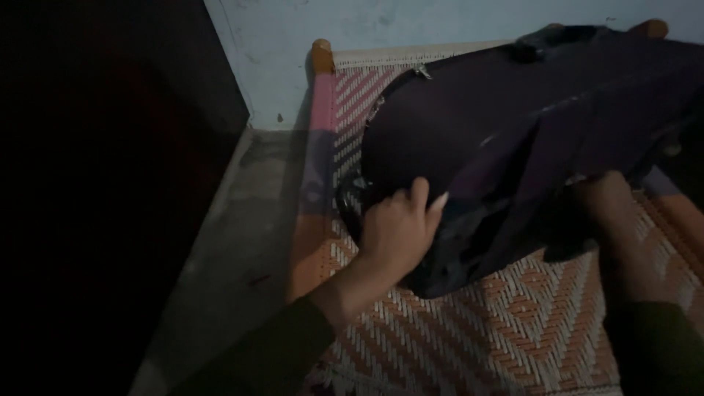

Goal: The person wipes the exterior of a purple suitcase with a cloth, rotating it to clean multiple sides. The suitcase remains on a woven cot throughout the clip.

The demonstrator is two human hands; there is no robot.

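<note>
A large dark purple soft suitcase (513, 125) lies on a woven cot with an orange and white zigzag pattern (528, 330). My left hand (396, 227) grips the suitcase's near left corner, fingers curled over the edge by the zipper. My right hand (605, 198) reaches under the lifted flap of the suitcase; its fingers are hidden beneath the fabric. Both arms wear dark sleeves.
The cot's pink side rail (319, 139) ends in a wooden post (321, 55) at the far corner. A grey concrete floor strip (235, 249) runs along the left of the cot. A pale blue wall (411, 26) stands behind, and a dark surface (95, 183) fills the left.
</note>
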